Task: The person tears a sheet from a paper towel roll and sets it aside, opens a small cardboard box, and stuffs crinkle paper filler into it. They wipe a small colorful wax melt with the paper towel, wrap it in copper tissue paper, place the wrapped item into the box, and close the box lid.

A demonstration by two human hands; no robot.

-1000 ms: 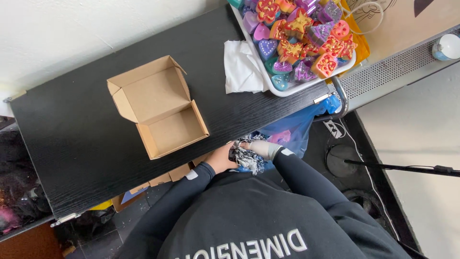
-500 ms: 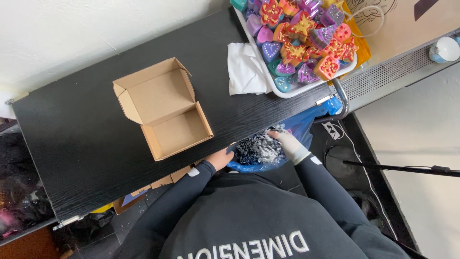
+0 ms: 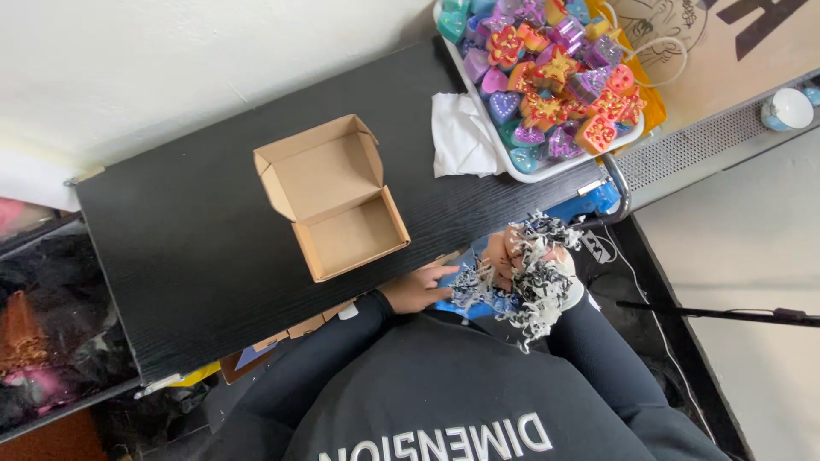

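Shredded paper filler [image 3: 531, 286], black, white and grey, sits bunched in the right hand [image 3: 523, 260], which is clenched around a loose tuft of it just off the near edge of the counter [image 3: 196, 230]. The left hand [image 3: 420, 288] lies flat with fingers extended on the edge of a blue bag [image 3: 465, 300] below the counter edge, touching strands that trail from the tuft; it grips nothing firmly that I can see.

That filler looks very light, soft and springy: it should compress readily and shed strands, so a full-fisted scoop from the middle of the clump seems the surest hold, rather than a pinch at the ends.

1 open cardboard box [image 3: 337, 201], plain brown with flaps raised and no label showing, stands mid-counter, well apart from both hands. A white tray [image 3: 521, 171] of small moulded pieces, hearts and stars in purple, orange, teal and pink, sits at the far right corner, with crumpled white tissue [image 3: 461, 137] just beside it.
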